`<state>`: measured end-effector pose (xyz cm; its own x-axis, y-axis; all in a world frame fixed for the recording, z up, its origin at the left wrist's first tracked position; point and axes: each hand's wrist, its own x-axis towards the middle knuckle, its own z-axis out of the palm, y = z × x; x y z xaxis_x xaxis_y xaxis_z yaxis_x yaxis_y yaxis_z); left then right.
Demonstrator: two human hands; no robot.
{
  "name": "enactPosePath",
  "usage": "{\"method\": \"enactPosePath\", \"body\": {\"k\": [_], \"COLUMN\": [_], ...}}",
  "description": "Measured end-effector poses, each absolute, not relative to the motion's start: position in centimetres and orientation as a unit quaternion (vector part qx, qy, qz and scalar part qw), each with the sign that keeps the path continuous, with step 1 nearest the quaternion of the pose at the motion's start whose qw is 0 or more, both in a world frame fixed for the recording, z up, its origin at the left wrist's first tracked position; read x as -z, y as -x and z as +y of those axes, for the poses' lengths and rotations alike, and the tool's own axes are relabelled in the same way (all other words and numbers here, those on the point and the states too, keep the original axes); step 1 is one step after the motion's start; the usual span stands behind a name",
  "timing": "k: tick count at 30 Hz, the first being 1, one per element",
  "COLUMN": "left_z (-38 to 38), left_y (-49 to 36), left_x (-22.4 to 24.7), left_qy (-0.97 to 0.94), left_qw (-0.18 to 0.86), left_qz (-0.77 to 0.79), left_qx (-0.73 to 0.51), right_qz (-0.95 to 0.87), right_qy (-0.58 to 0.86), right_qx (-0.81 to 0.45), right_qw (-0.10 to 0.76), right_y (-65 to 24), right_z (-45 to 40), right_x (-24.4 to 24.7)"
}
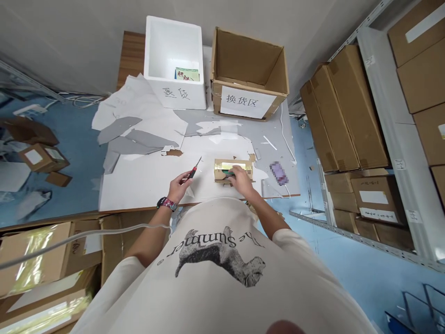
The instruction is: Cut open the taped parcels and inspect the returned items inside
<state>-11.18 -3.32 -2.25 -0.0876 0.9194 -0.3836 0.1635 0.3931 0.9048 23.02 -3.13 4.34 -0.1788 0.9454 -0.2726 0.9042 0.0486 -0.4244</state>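
My left hand (178, 187) is closed round a screwdriver (193, 172) with a red-and-black handle, its thin metal tip pointing up and away over the table. To its right, a small cardboard box (218, 175) with shiny yellowish tape and a white label lies on the white sheet. My right hand (241, 180) bends over this box, its fingers curled into an opening on the near side. Something green (226, 172) shows inside by the fingertips. Most of it is hidden, and what the fingers grip cannot be made out.
At the table's back stand a white foam box (175, 95) holding a printed packet (187, 74) and a large open carton (250, 99). Torn paper covers the worktop (139, 185). A pixelated purple object (278, 173) with a cable lies right. Cartons (351, 106) fill the right shelves.
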Motion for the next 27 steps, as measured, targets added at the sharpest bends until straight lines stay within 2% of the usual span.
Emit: {"method": "enactPosePath", "body": {"k": [4, 11, 18, 27], "left_z": [-4.0, -4.6, -3.6, -1.9], "left_y": [10.9, 11.2, 10.5, 11.3], "left_x": [1.5, 0.4, 1.2, 0.8], "left_qy": [-0.513, -0.644, -0.731, -0.780], "left_qw": [0.501, 0.451, 0.390, 0.367], "left_qz": [0.611, 0.545, 0.525, 0.474], "left_qx": [-0.336, -0.292, -0.192, -0.180], "right_qz": [-0.703, -0.762, -0.793, -0.815], "right_qy": [0.672, 0.605, 0.573, 0.560], "right_qx": [-0.227, -0.206, -0.185, -0.126], "right_qw": [-0.053, -0.100, -0.088, -0.077], "right_y": [-23.9, -23.3, -23.8, -24.0], "right_z": [0.7, 2.9, 1.7, 1.4], "right_x": [-4.1, -3.6, -4.1, -3.2]}}
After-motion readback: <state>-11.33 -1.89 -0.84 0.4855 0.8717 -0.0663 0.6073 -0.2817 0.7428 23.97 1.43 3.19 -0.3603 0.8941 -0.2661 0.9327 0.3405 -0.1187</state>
